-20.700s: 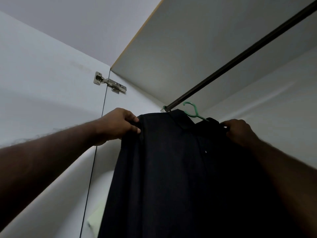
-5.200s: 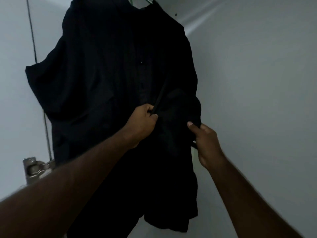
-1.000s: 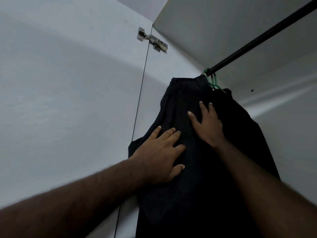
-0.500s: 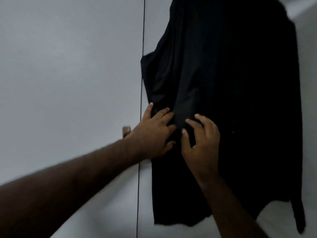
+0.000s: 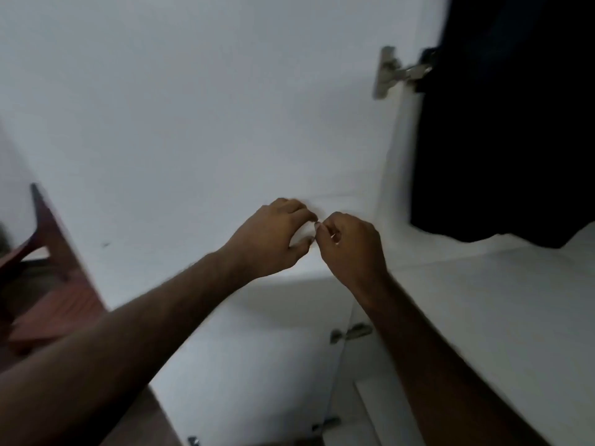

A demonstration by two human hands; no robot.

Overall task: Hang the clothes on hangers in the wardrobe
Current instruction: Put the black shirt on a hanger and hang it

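The black shirt [image 5: 502, 123] hangs at the upper right inside the wardrobe; its hanger and the rail are out of view. My left hand [image 5: 277, 239] and my right hand [image 5: 351, 249] are side by side in front of the white wardrobe door [image 5: 193, 107], below and left of the shirt and apart from it. Both hands have loosely curled fingers, their fingertips almost meet, and I see nothing held in either. The picture is blurred by motion.
A metal hinge [image 5: 391, 74] joins the door to the wardrobe side beside the shirt. The white shelf [image 5: 483, 300] lies below the shirt's hem. Lower hinges [image 5: 352, 331] sit under my right wrist. Reddish wooden furniture [image 5: 48, 284] stands at the left.
Both hands have come off the shirt and drawn back down and to the left. My view has swung down and left, so the shirt now sits at the upper right.
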